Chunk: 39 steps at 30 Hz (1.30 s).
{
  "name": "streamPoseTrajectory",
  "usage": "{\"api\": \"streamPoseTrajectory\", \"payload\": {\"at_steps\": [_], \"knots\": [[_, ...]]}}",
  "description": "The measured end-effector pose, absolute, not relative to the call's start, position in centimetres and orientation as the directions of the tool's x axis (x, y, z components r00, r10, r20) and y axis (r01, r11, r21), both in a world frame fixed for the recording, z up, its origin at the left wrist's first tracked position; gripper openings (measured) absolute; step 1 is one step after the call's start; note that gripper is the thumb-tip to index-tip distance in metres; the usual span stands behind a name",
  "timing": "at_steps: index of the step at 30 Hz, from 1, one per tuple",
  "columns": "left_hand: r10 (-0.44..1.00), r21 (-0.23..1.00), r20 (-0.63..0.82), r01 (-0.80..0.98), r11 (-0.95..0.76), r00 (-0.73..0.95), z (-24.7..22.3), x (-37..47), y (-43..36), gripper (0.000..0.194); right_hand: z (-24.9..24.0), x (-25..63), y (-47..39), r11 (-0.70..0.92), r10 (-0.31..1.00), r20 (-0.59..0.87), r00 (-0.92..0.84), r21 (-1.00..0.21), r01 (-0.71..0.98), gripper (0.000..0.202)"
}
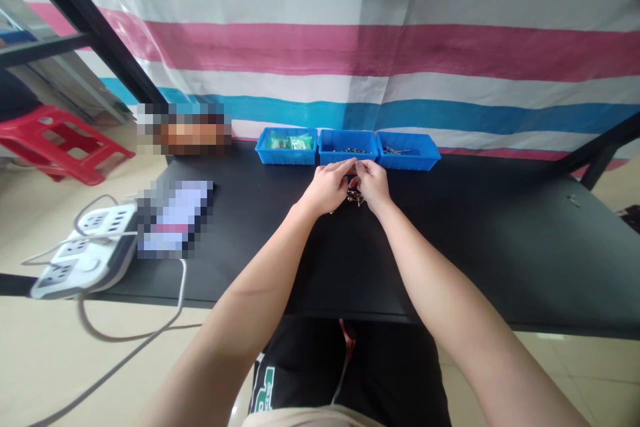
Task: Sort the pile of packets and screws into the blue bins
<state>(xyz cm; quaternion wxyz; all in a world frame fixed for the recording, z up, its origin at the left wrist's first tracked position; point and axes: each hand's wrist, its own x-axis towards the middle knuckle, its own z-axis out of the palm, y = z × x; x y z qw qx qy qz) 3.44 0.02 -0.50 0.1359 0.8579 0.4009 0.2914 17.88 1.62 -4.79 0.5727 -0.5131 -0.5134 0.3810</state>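
Note:
My left hand (327,188) and my right hand (372,185) meet over the black table, just in front of the blue bins. Their fingertips come together, the fingers of both hands closed in a pinch. Whatever sits between the fingertips is too small or too hidden to name. Below and between the hands lies a small heap of shiny brass-coloured metal pieces (355,197), partly covered by the fingers. Behind my fingers, the middle blue bin (349,155) holds small dark metal parts (350,151).
The left blue bin (286,157) contains green-and-clear packets (293,142); the right blue bin (413,161) has thin metal pins or screws (396,150). A white power strip (90,260) with cables and a blurred-out flat item (175,220) lie left on the black table (475,247). A red stool (65,140) stands beyond.

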Motion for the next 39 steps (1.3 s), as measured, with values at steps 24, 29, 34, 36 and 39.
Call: {"api": "streamPoseTrajectory", "payload": {"at_steps": [24, 29, 34, 36, 39], "knots": [[0.84, 0.241, 0.325, 0.821, -0.518, 0.434, -0.1, 2.7, 0.1, 0.068, -3.9, 17.5, 1.0, 0.159, 0.952, 0.161, 0.262, -0.987, 0.028, 0.042], [0.898, 0.234, 0.295, 0.887, -0.399, 0.326, -0.2, 2.5, 0.4, 0.075, -3.7, 17.2, 0.7, 0.164, 0.953, 0.179, 0.245, -0.983, 0.079, 0.043], [0.93, 0.218, 0.243, 0.919, -0.329, 0.275, -0.7, 2.5, 0.7, 0.077, -3.8, 17.0, 0.6, 0.174, 0.955, 0.201, 0.218, -0.975, 0.138, 0.046], [0.935, 0.212, 0.226, 0.923, -0.32, 0.273, -0.8, 2.5, 0.8, 0.077, -3.8, 17.0, 0.5, 0.17, 0.957, 0.201, 0.209, -0.973, 0.157, 0.047], [0.934, 0.205, 0.225, 0.923, -0.325, 0.279, -0.7, 2.4, 0.7, 0.077, -3.8, 17.0, 0.5, 0.161, 0.96, 0.194, 0.202, -0.972, 0.17, 0.047]]}}
